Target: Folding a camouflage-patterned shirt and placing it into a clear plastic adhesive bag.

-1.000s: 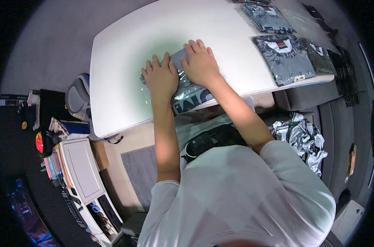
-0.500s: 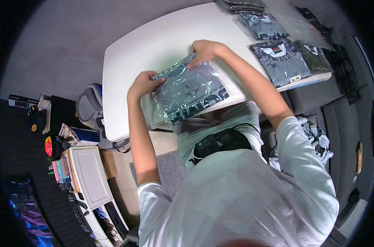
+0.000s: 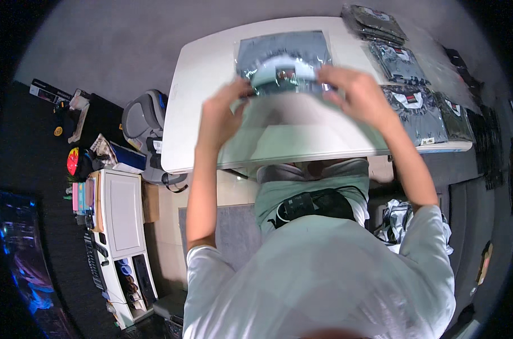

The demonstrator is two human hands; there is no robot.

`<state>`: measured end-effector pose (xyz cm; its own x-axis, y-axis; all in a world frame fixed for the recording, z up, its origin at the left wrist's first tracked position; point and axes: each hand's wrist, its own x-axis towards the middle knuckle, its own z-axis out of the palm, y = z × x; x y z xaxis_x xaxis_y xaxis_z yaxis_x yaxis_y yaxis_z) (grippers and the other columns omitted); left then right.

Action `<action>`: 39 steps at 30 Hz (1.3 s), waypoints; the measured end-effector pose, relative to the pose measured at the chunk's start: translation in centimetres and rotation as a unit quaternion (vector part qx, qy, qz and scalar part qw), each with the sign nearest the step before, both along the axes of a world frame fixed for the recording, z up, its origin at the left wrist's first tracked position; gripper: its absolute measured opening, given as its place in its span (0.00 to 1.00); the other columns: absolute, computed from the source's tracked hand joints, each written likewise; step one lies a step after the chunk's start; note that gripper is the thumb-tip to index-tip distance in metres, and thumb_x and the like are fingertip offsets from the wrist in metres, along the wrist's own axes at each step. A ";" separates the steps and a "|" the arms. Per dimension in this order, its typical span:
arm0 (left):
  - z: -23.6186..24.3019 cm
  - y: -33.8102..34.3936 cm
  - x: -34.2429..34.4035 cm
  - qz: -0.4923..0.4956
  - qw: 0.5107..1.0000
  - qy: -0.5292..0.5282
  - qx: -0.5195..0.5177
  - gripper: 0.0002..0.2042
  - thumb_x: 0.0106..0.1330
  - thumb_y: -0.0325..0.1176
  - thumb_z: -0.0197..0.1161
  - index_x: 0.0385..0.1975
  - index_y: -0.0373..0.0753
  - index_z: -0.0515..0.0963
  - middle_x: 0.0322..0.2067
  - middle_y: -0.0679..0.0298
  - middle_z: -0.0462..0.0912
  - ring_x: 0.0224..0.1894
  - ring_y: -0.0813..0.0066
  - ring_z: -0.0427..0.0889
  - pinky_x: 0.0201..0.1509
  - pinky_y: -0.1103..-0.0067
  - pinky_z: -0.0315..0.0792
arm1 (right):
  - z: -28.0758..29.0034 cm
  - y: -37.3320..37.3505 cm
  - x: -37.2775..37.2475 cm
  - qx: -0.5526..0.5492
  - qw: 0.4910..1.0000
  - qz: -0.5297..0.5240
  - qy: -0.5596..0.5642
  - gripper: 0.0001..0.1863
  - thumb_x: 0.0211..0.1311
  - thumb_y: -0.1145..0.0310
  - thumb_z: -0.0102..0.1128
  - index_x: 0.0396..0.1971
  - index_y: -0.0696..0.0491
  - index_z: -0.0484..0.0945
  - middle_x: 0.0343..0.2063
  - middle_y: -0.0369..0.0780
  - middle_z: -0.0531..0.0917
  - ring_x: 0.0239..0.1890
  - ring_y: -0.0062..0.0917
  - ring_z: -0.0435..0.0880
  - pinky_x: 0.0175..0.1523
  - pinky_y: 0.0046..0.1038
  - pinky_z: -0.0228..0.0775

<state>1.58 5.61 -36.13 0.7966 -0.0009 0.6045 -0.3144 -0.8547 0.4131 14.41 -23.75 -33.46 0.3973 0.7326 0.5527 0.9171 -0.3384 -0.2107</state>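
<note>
A folded grey T-shirt in a clear plastic bag lies flat on the white table, its pale collar toward me. At its near left corner is my left hand, blurred, fingertips on or just over the bag and thumb apart from the fingers. My right hand is at the near right corner in much the same pose, fingers stretched over the plastic edge and thumb spread below. Neither hand visibly grips the bag. Motion blur hides the exact contact.
More bagged shirts lie along the table's right side: a grey one, a dark green one, another grey one and a stack at the back. A grey chair and a white cabinet stand at left.
The bagged shirt, held tilted between both hands near the table's front edge, now lies flat farther back with its collar toward me. Both hands have loosened. The whole view has shifted.
</note>
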 end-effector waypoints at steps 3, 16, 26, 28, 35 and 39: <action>-4.1 -1.4 -3.5 -0.008 0.980 0.198 0.007 0.18 0.57 0.20 0.66 0.48 0.41 0.83 0.48 0.58 0.86 0.50 0.66 0.86 0.52 0.74 0.78 | -3.2 -2.0 -1.8 -0.111 0.990 0.014 0.089 0.13 0.52 0.68 0.70 0.40 0.53 0.85 0.40 0.44 0.86 0.40 0.40 0.86 0.47 0.40 0.77; -6.4 -2.3 12.3 0.175 0.966 0.146 0.120 0.25 0.73 0.46 0.52 0.62 0.34 0.71 0.64 0.50 0.73 0.65 0.51 0.72 0.65 0.53 0.67 | -9.7 13.8 6.5 -0.188 0.938 -0.273 0.096 0.35 0.72 0.45 0.43 0.67 0.58 0.66 0.67 0.53 0.67 0.71 0.46 0.63 0.73 0.49 0.53; -11.7 -1.2 13.3 0.230 0.946 0.224 0.045 0.36 0.73 0.61 0.40 0.73 0.42 0.59 0.75 0.57 0.54 0.77 0.58 0.49 0.76 0.46 0.42 | -14.1 12.3 8.6 -0.107 0.959 -0.245 0.093 0.41 0.69 0.38 0.42 0.69 0.56 0.62 0.71 0.46 0.63 0.75 0.41 0.54 0.77 0.51 0.41; -11.4 -1.4 13.2 0.230 0.945 0.226 0.049 0.36 0.73 0.61 0.40 0.73 0.42 0.59 0.75 0.57 0.54 0.77 0.58 0.50 0.76 0.46 0.42 | -13.9 12.4 8.2 -0.107 0.958 -0.250 0.086 0.41 0.69 0.38 0.42 0.69 0.56 0.63 0.71 0.46 0.64 0.75 0.41 0.54 0.76 0.51 0.41; -11.3 -1.5 13.2 0.239 0.940 0.237 0.058 0.36 0.73 0.62 0.38 0.73 0.44 0.58 0.75 0.58 0.53 0.78 0.59 0.49 0.75 0.44 0.41 | -13.8 12.4 8.5 -0.127 0.955 -0.252 0.089 0.41 0.69 0.37 0.41 0.69 0.56 0.64 0.71 0.47 0.64 0.75 0.41 0.55 0.76 0.51 0.41; -10.8 -1.8 13.1 0.247 0.938 0.233 0.066 0.35 0.72 0.61 0.42 0.72 0.43 0.60 0.73 0.56 0.59 0.76 0.57 0.54 0.74 0.44 0.45 | -13.1 12.4 8.5 -0.138 0.950 -0.253 0.124 0.43 0.67 0.35 0.42 0.69 0.56 0.63 0.71 0.47 0.64 0.75 0.41 0.55 0.77 0.50 0.40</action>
<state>14.71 3.80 -46.94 0.8971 0.3880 0.2115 0.3220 -0.9017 0.2884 22.91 -11.37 -46.56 0.8297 0.5168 0.2109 0.5565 -0.7955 -0.2397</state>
